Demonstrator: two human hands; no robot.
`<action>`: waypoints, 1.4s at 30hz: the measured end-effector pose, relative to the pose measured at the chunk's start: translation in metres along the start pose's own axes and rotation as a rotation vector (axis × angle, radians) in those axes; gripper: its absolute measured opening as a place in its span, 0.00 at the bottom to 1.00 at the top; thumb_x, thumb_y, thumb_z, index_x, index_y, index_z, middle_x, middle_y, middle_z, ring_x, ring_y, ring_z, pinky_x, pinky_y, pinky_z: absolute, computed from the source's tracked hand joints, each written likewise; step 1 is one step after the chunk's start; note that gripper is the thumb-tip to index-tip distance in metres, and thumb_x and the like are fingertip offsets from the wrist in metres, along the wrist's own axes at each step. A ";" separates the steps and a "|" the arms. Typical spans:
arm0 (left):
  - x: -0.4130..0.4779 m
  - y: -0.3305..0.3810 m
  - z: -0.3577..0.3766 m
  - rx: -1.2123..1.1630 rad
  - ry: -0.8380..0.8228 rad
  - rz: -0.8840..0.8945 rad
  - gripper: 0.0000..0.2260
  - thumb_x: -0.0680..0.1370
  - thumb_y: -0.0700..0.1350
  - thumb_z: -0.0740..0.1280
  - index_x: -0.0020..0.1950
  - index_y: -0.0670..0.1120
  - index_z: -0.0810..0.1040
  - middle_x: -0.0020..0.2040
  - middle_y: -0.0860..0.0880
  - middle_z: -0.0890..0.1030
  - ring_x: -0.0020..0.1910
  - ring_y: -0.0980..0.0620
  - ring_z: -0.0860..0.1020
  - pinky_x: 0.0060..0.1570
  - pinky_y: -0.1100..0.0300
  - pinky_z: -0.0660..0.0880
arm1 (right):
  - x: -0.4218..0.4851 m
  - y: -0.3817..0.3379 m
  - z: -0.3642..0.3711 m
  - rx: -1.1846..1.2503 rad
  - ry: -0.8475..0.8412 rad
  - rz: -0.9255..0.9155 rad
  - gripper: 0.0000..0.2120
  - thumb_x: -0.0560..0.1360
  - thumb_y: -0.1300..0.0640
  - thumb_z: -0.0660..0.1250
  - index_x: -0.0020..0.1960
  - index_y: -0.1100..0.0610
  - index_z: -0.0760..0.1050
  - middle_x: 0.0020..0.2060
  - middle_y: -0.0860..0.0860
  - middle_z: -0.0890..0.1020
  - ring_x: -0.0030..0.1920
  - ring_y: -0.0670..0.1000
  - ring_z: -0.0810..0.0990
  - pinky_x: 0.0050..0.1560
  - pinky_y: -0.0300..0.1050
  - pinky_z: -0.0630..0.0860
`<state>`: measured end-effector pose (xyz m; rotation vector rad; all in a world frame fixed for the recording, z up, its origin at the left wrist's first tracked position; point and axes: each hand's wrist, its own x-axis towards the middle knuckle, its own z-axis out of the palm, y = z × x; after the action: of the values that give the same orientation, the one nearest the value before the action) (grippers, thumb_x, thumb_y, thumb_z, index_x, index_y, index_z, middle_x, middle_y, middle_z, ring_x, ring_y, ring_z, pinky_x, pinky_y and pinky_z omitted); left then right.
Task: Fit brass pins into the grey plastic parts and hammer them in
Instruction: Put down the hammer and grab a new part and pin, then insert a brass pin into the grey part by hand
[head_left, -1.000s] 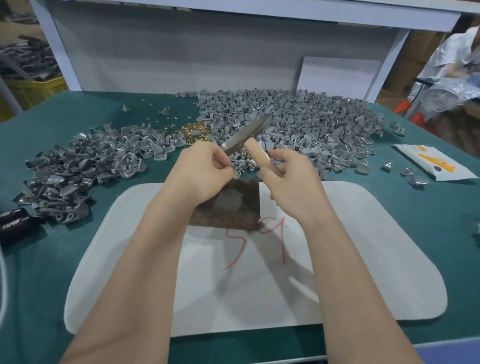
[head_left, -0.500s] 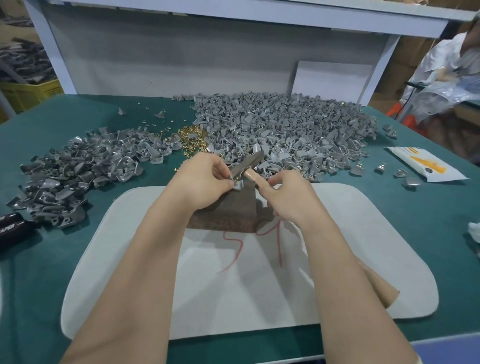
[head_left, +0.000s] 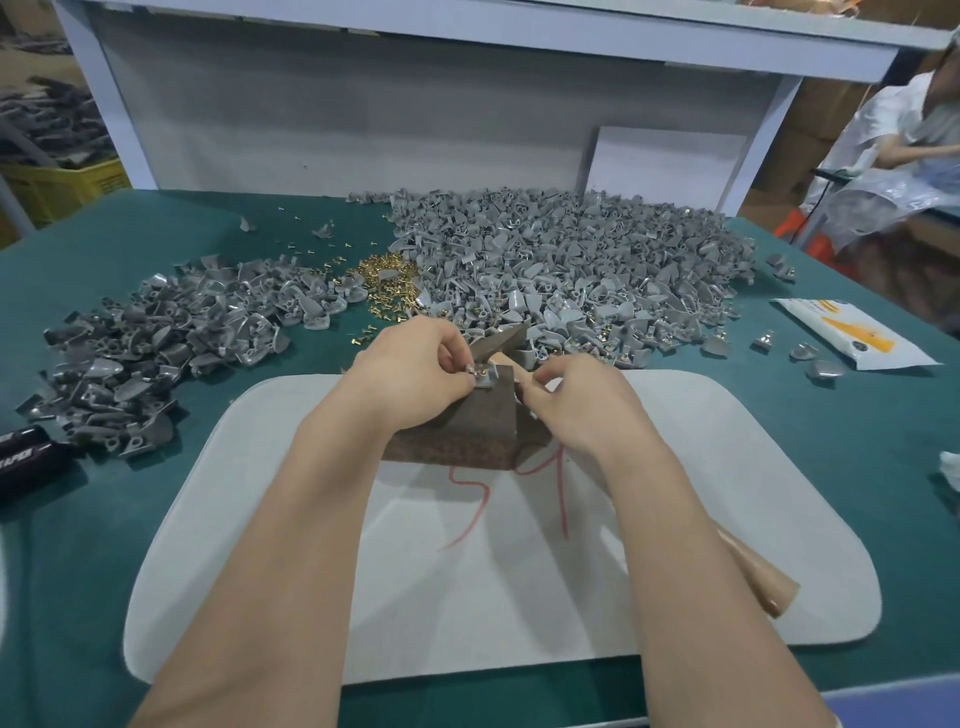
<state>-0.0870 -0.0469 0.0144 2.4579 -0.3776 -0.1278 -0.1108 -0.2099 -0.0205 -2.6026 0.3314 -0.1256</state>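
Green counter (head_left: 831, 441) under a white frame, with a white mat (head_left: 701, 519) marked in red and a brown block (head_left: 467, 431) on it. Dark pile of grey parts (head_left: 156, 353) at left, bigger pale pile (head_left: 561, 270) at the back, a heap of brass pins (head_left: 387, 283) between them. White packet (head_left: 852, 332) at right, black object (head_left: 26, 457) cut off at the left edge, a second person (head_left: 893, 145) seated beyond the right corner. Left hand (head_left: 410, 382) pinched the grey plastic part (head_left: 485, 378) on the block's far edge, fingers curled tight on it. Right hand (head_left: 576, 400) was wrapped round the hammer (head_left: 498, 342) handle. Versus 1 s ago, the hammer head had dropped from above the pale pile to just over the part, and the view had tilted down. The brass glint in the part was too small to judge seating, and head-to-pin contact was unclear. The handle's middle was hidden under the right forearm, with only its butt showing.
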 end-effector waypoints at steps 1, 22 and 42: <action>0.000 0.000 0.000 -0.001 0.003 0.003 0.05 0.75 0.47 0.69 0.41 0.54 0.76 0.41 0.57 0.77 0.49 0.51 0.76 0.59 0.52 0.73 | -0.001 0.000 0.000 -0.040 0.005 -0.006 0.09 0.75 0.50 0.63 0.48 0.51 0.80 0.42 0.54 0.83 0.47 0.58 0.80 0.45 0.44 0.74; 0.000 0.006 0.011 0.005 0.122 0.112 0.04 0.76 0.44 0.67 0.43 0.52 0.75 0.37 0.57 0.75 0.49 0.49 0.77 0.58 0.49 0.73 | -0.009 -0.020 -0.005 0.248 0.115 -0.297 0.08 0.72 0.60 0.68 0.48 0.51 0.82 0.35 0.47 0.77 0.35 0.44 0.71 0.37 0.35 0.66; 0.002 0.009 0.015 -0.093 0.144 0.247 0.07 0.74 0.37 0.67 0.41 0.49 0.76 0.38 0.51 0.79 0.40 0.54 0.78 0.43 0.65 0.75 | -0.011 -0.023 -0.007 0.461 0.165 -0.152 0.10 0.67 0.61 0.68 0.29 0.52 0.72 0.26 0.46 0.76 0.30 0.45 0.72 0.34 0.39 0.65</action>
<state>-0.0900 -0.0631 0.0084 2.2912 -0.5934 0.1324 -0.1176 -0.1908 -0.0035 -2.1606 0.1394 -0.4193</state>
